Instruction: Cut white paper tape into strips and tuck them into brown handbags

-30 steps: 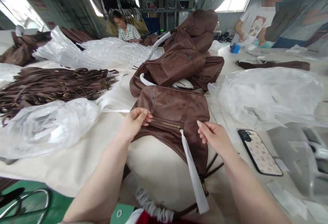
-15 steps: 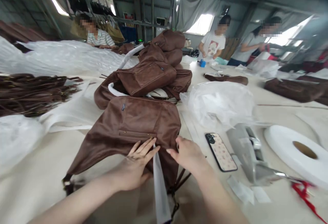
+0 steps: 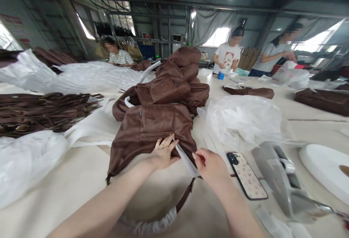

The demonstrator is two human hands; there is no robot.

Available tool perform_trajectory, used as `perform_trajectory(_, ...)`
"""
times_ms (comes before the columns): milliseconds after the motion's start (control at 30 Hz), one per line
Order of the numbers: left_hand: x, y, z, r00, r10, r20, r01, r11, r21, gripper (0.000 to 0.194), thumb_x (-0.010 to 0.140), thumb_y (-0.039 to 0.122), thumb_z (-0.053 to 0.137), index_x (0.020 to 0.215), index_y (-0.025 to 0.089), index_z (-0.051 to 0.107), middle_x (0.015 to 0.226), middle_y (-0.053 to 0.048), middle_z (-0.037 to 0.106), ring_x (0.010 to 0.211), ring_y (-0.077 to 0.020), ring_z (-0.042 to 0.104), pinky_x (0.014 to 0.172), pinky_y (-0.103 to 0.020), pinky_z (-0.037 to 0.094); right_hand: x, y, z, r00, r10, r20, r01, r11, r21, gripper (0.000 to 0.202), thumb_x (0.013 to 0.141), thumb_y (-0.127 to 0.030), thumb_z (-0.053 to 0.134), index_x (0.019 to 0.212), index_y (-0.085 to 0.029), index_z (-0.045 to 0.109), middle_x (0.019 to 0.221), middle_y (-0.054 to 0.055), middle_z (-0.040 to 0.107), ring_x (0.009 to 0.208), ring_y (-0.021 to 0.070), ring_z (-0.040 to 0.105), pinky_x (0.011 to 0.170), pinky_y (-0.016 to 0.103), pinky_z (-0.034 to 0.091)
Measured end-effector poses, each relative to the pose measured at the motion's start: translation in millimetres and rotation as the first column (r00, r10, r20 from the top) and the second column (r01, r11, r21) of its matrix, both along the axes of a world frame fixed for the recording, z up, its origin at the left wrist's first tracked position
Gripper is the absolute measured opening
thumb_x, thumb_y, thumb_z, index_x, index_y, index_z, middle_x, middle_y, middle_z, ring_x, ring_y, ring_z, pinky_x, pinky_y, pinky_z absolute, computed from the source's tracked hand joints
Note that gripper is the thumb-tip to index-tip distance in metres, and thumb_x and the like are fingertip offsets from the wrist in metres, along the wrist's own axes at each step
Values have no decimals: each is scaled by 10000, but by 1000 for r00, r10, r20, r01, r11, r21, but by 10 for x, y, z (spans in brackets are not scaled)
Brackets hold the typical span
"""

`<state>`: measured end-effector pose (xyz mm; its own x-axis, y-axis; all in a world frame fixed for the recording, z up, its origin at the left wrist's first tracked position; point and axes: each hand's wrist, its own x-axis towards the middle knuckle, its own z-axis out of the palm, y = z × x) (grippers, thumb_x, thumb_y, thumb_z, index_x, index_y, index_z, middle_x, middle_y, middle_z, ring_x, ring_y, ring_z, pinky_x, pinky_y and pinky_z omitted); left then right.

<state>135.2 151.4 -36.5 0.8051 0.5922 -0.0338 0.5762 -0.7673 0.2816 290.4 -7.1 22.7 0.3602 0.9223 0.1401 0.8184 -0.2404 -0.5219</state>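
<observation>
A brown leather bag (image 3: 158, 121) lies on the table, its zipped pocket facing up. My left hand (image 3: 164, 153) rests on the bag below the zipper with its fingers spread. A white strip (image 3: 187, 160) runs from beside those fingertips down toward the right. At the bag's right edge my right hand (image 3: 207, 161) has its fingers curled together; what they hold, if anything, is hidden. The bag's strap, partly covered by a crinkled white wrap (image 3: 160, 224), curves over the table below the hands.
More brown bags (image 3: 170, 85) are piled behind. Straps (image 3: 40, 112) lie left. To the right are clear plastic (image 3: 245, 118), a phone (image 3: 247, 176), a tape dispenser (image 3: 283, 180) and a white roll (image 3: 324, 165). Several people stand or sit beyond.
The view has shifted, and the bag's lower part and strap now lie differently, with the wrapped strap visible. The white strip slants further right, and my right hand's fingers are more curled.
</observation>
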Motion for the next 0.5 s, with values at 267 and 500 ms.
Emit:
perform_trajectory(267,-157,-400,60,942,104,319,-164,972,166,366,754,232,623,1099,126,563,1145,-142,580,1112,-278,538,991,-414,415,-273,-312,86,931,362,40,-333,889,-314,267,866,-287,538,717,-226,751,721,45,737,679,177,644,602,272,343)
perform_trajectory(500,-137,-703,216,995,-58,78,81,941,-329,237,806,212,492,592,169,584,626,-38,594,630,-176,553,635,-290,408,-434,-481,441,619,711,-334,-785,544,-296,148,841,-246,623,830,-280,767,749,-58,736,596,94,580,528,204,337)
